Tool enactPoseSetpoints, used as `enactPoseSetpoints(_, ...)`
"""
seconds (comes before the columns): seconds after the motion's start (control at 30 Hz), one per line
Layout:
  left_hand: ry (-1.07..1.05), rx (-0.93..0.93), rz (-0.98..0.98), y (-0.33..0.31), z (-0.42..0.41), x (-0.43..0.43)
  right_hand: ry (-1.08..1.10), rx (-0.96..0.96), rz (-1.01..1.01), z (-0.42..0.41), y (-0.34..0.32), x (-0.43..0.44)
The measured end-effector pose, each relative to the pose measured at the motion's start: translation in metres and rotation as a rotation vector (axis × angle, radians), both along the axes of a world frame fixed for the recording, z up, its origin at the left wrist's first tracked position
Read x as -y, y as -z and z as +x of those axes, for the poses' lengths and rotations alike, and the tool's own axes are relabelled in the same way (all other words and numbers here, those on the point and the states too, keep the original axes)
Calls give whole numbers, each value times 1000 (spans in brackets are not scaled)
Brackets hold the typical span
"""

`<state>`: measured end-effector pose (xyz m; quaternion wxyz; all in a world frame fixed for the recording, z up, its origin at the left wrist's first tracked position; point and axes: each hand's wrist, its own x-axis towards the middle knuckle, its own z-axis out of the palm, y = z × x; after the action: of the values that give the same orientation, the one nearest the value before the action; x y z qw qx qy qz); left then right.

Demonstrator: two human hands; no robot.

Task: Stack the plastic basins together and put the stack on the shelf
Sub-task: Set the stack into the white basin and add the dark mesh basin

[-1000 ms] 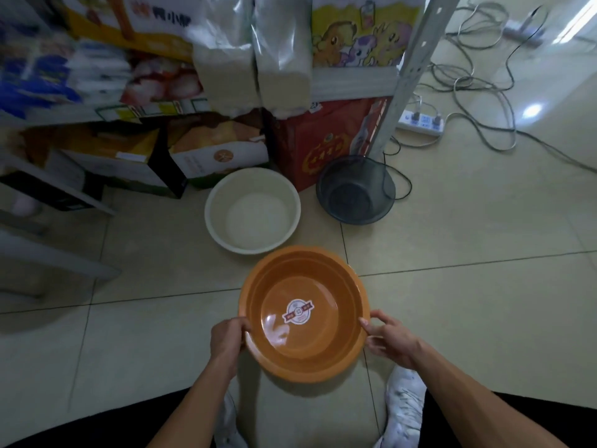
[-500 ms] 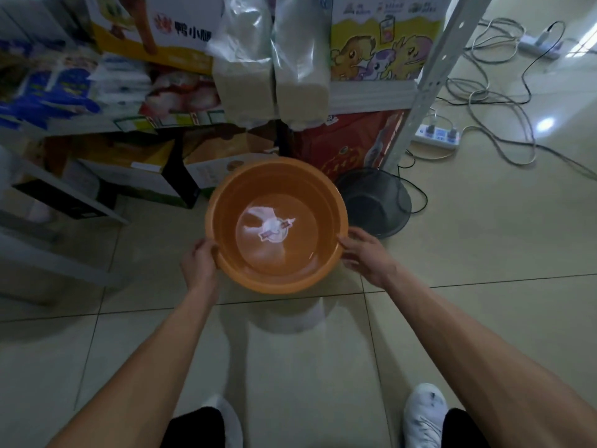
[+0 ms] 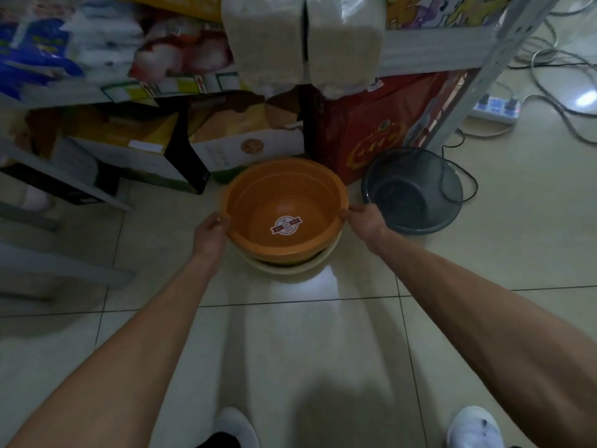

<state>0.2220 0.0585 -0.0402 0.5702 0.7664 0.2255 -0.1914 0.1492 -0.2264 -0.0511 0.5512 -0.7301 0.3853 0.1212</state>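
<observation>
An orange plastic basin point(image 3: 284, 202) with a round sticker on its bottom sits inside a cream basin point(image 3: 290, 268), of which only the near rim shows beneath it. My left hand point(image 3: 211, 232) grips the orange basin's left rim and my right hand point(image 3: 366, 218) grips its right rim. A dark see-through basin point(image 3: 412, 190) stands on the floor just right of my right hand, apart from the other two. The grey metal shelf point(image 3: 429, 48) runs across the top of the view, its post point(image 3: 465, 88) slanting down behind the dark basin.
Cardboard boxes point(image 3: 226, 140) and a red box point(image 3: 374, 127) fill the space under the shelf, directly behind the basins. Two rice bags point(image 3: 303, 37) hang over the shelf edge. A power strip point(image 3: 494, 106) and cables lie on the tiles at right. My white shoes point(image 3: 475, 426) are at the bottom.
Both hands carried the orange basin forward from near my feet and lowered it into the cream basin. The view has moved closer to the shelf.
</observation>
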Motion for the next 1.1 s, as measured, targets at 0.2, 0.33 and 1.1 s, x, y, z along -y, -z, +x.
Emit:
enactPoseSetpoints(0.2,28,-219,111,28,-10,0,196,-98,-123,-20,16,24)
enactPoseSetpoints(0.33,35,-271,118,43,-22,4,473,-119,45,-30,45,54)
enactPoseSetpoints(1.1,17,-282,-103,70,-52,29,1109,136,337,-40,95,100)
